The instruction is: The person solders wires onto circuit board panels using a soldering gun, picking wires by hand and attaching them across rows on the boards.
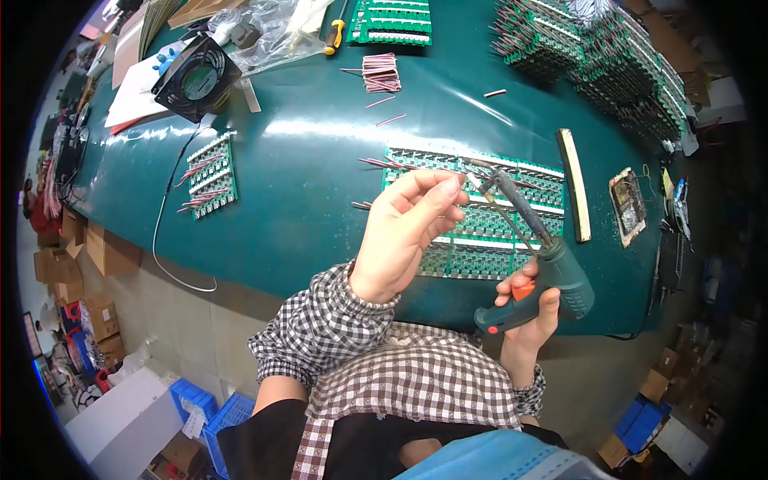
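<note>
Soldering gun [566, 278] in right hand [530, 331]

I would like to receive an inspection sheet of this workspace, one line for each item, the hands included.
Surface: green table, glossy, with glare.
Job's things: circuit boards near the hands; red-and-white wire bundle beyond; stacked boards far right.
Clutter: black fan, plastic bags, yellow-handled screwdriver.
Hands: right hand grips a green soldering gun; left hand pinches near its tip, held item unclear.
Cables: thin cable from beside the fan toward the near edge.
Surroundings: cardboard boxes, blue crates on the left.
</note>
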A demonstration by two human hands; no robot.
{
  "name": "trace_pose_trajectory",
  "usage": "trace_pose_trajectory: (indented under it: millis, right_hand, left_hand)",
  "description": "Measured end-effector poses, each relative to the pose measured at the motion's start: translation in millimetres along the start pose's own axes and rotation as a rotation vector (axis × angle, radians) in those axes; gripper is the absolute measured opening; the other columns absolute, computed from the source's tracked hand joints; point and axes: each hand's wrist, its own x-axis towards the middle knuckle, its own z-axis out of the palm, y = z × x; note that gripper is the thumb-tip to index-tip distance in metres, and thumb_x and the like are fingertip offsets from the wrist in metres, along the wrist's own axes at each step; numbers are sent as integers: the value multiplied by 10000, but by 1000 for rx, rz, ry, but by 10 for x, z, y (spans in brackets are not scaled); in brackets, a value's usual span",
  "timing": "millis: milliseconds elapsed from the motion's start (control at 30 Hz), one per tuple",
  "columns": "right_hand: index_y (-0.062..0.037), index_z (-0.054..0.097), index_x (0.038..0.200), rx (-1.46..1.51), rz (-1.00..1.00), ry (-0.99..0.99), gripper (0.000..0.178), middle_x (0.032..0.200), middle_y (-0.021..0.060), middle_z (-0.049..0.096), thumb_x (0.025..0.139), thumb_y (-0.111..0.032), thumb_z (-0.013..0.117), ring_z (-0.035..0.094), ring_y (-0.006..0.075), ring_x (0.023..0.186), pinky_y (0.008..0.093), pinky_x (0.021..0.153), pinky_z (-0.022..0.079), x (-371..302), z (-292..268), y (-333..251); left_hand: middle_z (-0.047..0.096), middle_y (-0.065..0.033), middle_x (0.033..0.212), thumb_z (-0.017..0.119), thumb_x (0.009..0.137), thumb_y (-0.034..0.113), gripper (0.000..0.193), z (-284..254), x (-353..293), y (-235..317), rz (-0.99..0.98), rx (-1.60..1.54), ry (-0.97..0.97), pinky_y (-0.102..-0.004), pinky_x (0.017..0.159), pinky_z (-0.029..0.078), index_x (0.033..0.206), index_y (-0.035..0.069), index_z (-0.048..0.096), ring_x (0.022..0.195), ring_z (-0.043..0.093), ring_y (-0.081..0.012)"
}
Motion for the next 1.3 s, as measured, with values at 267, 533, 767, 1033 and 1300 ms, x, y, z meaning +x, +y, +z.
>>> trace_pose_trajectory:
  millis: [267, 533, 767, 1033, 1300]
  right_hand:
    - [80, 508, 1080, -6, -40, 60, 548, 833, 147, 613, 816, -376, 659, 658, 254, 728, 299, 578, 573, -60, 84, 64]
    - [82, 512, 1087, -15, -44, 64, 506, 853, 152, 615, 830, -331, 649, 658, 254, 734, 300, 587, 573, -89, 89, 85]
    - [66, 511, 1087, -38, 4, 134, 485, 836, 131, 609, 834, -326, 645, 655, 241, 712, 293, 574, 566, -69, 89, 106]
    - [-36, 477, 1025, 121, -37, 179, 471, 795, 42, 571, 881, -479, 546, 586, 148, 691, 225, 512, 491, 119, -433, -145]
    - [-32, 465, 1041, 101, 42, 158, 491, 819, 51, 552, 882, -491, 536, 565, 153, 717, 234, 519, 487, 34, -496, -145]
  left_hand:
    - [584, -4, 855, 573, 912, 175, 152, -46, 44, -11, -28, -135, -6, -188, 680, 466, 978, 39, 575, 727, 534, -54]
    - [578, 1, 828, 586, 899, 158, 108, -74, 47, -67, -48, -178, 13, -187, 657, 467, 922, 53, 583, 704, 533, -57]
    - [589, -4, 836, 592, 897, 167, 122, -80, 119, -82, -117, -173, 20, -197, 680, 469, 933, 51, 591, 730, 538, -60]
    - [610, -76, 969, 619, 835, 49, 131, -543, 490, 626, 589, 1247, 115, -246, 715, 481, 959, 10, 600, 811, 586, -124]
    - [576, -157, 887, 650, 786, 175, 163, -941, 1286, 526, 530, 1797, 20, -416, 760, 462, 813, 33, 576, 848, 566, -343]
